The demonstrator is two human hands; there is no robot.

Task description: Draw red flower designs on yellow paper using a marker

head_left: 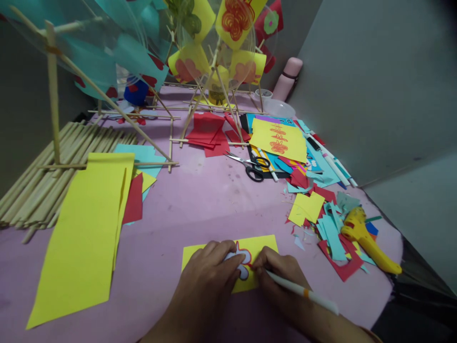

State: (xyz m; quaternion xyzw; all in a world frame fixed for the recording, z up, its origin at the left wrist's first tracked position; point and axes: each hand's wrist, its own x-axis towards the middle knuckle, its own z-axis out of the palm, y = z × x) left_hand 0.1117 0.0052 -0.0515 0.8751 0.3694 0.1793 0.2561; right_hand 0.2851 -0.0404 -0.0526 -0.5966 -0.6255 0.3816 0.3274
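Observation:
A small yellow paper strip [264,243] lies near the table's front edge. On it rests a white flower-shaped cutout [244,259] with a red outline along its edge. My left hand [210,274] presses the cutout flat, fingers together on it. Beside it, my right hand [276,274] pinches a white marker pen [303,291] with an orange band. The pen's tip touches the paper at the cutout's right edge.
A long yellow sheet [85,233] lies at left beside bamboo sticks [43,176]. Scissors [252,166], a printed yellow sheet [278,138], markers [332,162], paper scraps [328,224] and a yellow glue gun [367,238] sit at right. Stick frames with paper decorations [214,57] stand behind.

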